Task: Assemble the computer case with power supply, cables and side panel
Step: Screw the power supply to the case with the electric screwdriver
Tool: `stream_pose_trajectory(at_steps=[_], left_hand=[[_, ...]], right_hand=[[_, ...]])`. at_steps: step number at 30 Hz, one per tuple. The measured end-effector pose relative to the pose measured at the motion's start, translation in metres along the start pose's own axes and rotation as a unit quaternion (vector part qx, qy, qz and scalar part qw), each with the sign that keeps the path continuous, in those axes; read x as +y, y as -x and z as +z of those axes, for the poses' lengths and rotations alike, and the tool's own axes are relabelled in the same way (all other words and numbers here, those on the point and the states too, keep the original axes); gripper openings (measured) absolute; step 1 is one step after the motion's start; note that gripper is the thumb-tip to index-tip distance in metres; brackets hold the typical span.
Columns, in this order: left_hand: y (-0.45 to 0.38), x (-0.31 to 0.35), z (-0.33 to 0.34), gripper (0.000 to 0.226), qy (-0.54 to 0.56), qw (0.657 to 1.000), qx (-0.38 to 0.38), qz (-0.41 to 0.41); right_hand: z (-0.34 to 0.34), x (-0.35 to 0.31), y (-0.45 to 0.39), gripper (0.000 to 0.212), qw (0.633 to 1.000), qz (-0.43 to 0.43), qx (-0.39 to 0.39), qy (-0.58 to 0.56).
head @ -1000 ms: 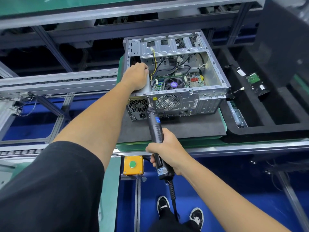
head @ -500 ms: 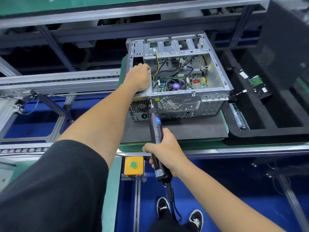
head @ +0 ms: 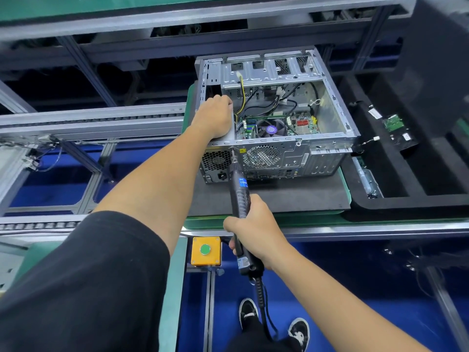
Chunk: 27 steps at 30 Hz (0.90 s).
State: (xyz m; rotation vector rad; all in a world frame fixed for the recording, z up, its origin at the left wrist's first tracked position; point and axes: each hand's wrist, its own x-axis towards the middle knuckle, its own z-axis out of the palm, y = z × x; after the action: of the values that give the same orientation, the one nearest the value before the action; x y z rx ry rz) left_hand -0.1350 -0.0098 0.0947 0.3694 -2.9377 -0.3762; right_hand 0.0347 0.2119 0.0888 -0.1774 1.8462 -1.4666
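My left hand (head: 218,118) presses the power supply (head: 215,161) into the stiff, heavy computer case (head: 327,148) mid-surface; my right hand (head: 256,224) grips the electric screwdriver (head: 239,189) against its rear panel

Person, seen from a head-worn camera.

- Left hand (head: 215,118): bare, no glove, ring or watch in view; forearm bare from the fingers back to the elbow region.
- Left sleeve (head: 83,283): black, loose short sleeve, plain fabric, hem well back from the fingers.
- Right hand (head: 253,229): bare, no glove; wrist and forearm bare to the frame edge, no sleeve in view.
- Trousers (head: 256,336): dark.
- Shoes (head: 299,331): a pair, black uppers, white soles, white side markings, black laces.
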Motion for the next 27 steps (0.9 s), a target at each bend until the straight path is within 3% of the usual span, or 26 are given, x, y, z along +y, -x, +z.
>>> stream_pose_trajectory(at_steps=[17,27], left_hand=[[-0.0008,-0.0047,0.0038,0.035,-0.004,1.0,0.001,0.006],[0.0003,-0.0038,0.0037,0.035,-0.001,1.0,0.005,0.007]], right_hand=[[-0.0005,0.0038,0.0021,0.038,0.999,-0.023,0.019,0.031],[-0.0004,0.0047,-0.0012,0.033,1.0,-0.008,0.004,0.008]])
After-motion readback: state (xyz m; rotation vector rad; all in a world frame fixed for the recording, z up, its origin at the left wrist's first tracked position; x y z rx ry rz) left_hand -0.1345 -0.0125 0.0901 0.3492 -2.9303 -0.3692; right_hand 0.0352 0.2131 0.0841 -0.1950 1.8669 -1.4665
